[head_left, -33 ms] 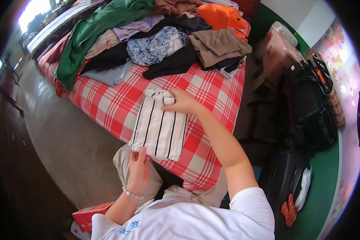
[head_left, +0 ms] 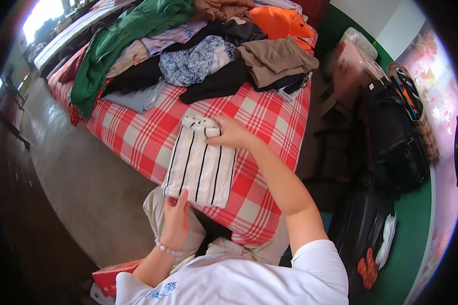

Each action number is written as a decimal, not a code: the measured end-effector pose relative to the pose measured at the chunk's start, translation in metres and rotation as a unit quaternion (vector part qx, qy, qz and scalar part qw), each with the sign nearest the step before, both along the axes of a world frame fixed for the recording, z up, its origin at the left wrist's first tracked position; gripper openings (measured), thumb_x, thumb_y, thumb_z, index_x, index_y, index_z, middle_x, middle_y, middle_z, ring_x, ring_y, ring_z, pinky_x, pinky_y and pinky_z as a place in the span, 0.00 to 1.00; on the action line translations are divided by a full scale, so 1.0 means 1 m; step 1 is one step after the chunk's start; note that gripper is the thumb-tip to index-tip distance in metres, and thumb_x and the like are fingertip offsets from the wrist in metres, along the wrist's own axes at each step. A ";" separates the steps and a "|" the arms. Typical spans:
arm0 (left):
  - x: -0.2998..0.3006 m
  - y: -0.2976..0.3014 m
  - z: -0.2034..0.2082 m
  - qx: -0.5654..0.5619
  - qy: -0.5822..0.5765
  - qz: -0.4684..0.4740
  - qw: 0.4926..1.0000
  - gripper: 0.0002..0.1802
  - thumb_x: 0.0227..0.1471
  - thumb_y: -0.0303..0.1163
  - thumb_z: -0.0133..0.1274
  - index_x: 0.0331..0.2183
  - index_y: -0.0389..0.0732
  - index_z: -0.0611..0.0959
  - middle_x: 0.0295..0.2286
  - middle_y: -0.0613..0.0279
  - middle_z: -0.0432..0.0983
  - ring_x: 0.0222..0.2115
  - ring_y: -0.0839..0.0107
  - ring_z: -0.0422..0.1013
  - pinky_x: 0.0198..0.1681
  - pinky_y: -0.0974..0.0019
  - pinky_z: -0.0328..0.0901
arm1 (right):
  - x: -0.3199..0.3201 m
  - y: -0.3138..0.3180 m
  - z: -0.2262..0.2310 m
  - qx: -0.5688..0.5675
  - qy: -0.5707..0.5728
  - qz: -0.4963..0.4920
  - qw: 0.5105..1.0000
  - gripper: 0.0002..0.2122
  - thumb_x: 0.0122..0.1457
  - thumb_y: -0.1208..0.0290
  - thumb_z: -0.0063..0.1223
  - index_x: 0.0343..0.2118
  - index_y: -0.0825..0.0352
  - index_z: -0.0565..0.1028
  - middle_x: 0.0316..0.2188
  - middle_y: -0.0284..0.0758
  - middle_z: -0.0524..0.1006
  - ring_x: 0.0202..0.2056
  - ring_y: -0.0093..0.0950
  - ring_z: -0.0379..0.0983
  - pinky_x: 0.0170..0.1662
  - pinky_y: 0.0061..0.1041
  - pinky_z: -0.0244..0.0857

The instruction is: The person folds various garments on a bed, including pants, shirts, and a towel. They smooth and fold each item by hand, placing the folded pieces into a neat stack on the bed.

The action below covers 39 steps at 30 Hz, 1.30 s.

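Garment: we see a folded white knitted top with thin black vertical stripes (head_left: 201, 161) lying flat on the red-and-white checked cloth of the desk (head_left: 269, 127), close to the near edge.
Long axis: the stripes and the longer side run from us away toward the clothes heap, leaning a little to the right at the far end.
Right hand (head_left: 232, 133): it reaches across to the far right corner of the top, fingers curled over the scalloped hem, pinching or pressing the fabric there; how firmly it grips we cannot tell.
Left hand (head_left: 175, 219): wearing a pale bead bracelet (head_left: 167, 248), it sits at the near left corner, fingers mostly extended and touching the lower edge from just off the desk; it looks like a light hold rather than a closed grasp.
Relation: we have one hand at each end of the long axis, diagonally opposed, the left nearer our body, the right farther out.
Beyond: a loose pile of unfolded clothes (head_left: 203, 56), with green, blue-patterned, black, tan and orange pieces, lies well apart at the far side.
Right of the desk: a black bag (head_left: 397, 137) on the green floor.
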<state>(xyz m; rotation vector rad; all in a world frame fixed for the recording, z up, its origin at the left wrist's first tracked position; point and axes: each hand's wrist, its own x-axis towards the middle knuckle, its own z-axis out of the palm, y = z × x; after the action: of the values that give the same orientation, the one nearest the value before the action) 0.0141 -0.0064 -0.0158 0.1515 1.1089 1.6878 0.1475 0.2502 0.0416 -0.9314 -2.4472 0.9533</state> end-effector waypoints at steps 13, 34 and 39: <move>0.029 0.297 0.106 0.282 0.187 -0.168 0.926 0.31 0.53 0.29 0.55 0.56 0.36 0.63 0.51 0.58 0.67 0.49 0.69 0.65 0.55 0.64 0.59 | 0.125 0.176 0.128 0.217 0.160 -0.219 0.938 0.29 0.46 0.63 0.67 0.50 0.68 0.68 0.44 0.42 0.75 0.47 0.37 0.71 0.51 0.32 0.63; -0.012 0.358 0.056 0.066 0.847 -0.176 0.497 0.22 0.45 0.38 0.62 0.41 0.41 0.74 0.39 0.53 0.72 0.39 0.53 0.70 0.40 0.57 0.66 | 0.118 0.282 0.017 0.199 -0.241 -0.339 0.887 0.25 0.62 0.47 0.37 0.62 0.46 0.59 0.67 0.35 0.46 0.67 0.41 0.35 0.66 0.43 0.34; -0.006 0.276 0.109 0.166 0.675 -0.248 0.675 0.20 0.53 0.42 0.54 0.37 0.34 0.73 0.33 0.43 0.74 0.35 0.45 0.70 0.36 0.54 0.66 | 0.117 0.174 0.018 0.121 0.213 -0.160 0.956 0.21 0.61 0.60 0.51 0.54 0.66 0.69 0.54 0.42 0.67 0.56 0.34 0.62 0.58 0.29 0.53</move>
<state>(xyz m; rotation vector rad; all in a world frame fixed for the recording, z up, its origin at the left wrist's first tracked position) 0.0085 0.2698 0.0933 2.0110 1.4958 1.0584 0.2648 0.4240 0.0592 -0.8904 -1.9243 0.6424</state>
